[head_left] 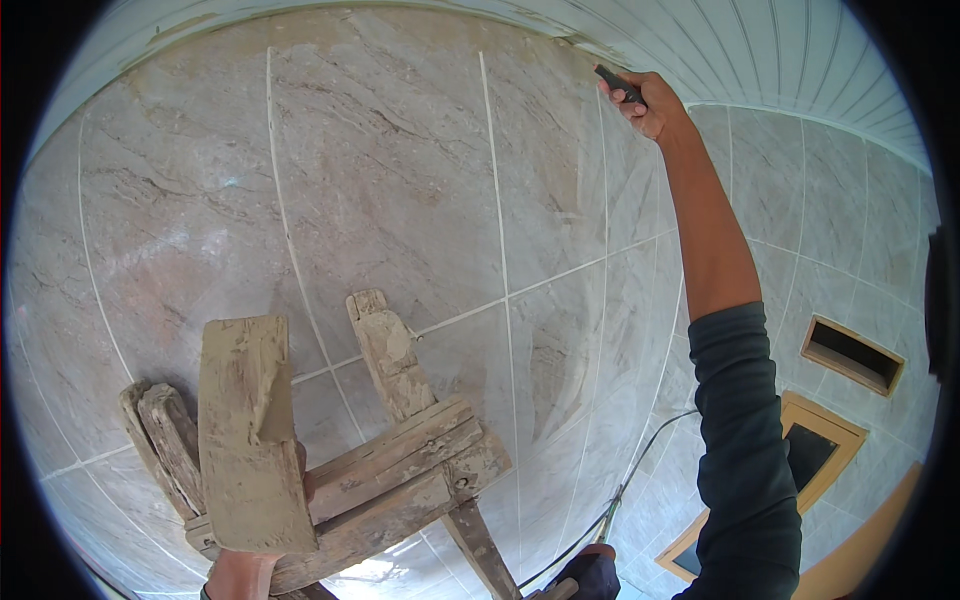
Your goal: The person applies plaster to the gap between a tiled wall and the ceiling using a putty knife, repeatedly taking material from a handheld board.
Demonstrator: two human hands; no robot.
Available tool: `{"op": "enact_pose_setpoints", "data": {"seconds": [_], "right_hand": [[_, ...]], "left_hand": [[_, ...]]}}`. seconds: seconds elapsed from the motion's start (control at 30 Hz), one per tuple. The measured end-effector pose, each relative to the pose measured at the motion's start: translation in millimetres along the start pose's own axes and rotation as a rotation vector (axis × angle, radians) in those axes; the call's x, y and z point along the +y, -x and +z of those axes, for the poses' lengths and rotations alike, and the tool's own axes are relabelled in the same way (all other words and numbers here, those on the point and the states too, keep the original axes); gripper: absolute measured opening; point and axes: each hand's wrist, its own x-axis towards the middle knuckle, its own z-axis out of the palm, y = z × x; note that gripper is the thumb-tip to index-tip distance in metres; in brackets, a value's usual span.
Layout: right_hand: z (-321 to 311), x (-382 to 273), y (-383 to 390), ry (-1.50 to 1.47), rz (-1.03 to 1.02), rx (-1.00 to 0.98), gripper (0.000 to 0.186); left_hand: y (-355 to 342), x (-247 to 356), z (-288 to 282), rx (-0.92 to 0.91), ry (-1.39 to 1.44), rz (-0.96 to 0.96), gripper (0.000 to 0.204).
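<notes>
My left hand (243, 573) comes in at the lower left, gripping a flat board (245, 430) smeared with beige plaster. Its fingers wrap round the board's right edge and are mostly hidden behind it. My right arm is stretched up to the top of the wall. There, my right hand (648, 105) is closed round the black handle (620, 86) of a small hand tool, near the ceiling edge; the tool's working end cannot be made out. Marbled grey tiles (390, 180) with pale joints cover the wall in front of both hands.
A rough, plaster-stained wooden trestle (400, 475) stands below, behind the board. White slatted panels (770, 50) form the ceiling. At right are a wood-framed niche (852, 356) and a wood-framed opening (815, 450). A dark cable (640, 460) hangs near a dark, unclear object (590, 575).
</notes>
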Motion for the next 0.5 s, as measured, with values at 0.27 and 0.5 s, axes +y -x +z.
{"op": "enact_pose_setpoints", "data": {"seconds": [0.27,0.5], "right_hand": [[-10.1,-14.9,23.0,-0.043,-0.065,-0.079,0.03],[-36.8,50.4,23.6,-0.028,-0.143,0.367,0.019]], "left_hand": [[-1.8,4.3,-0.2,0.005,0.058,-0.077,0.033],[-6.3,6.9,2.6,0.014,0.057,-0.101,0.033]]}}
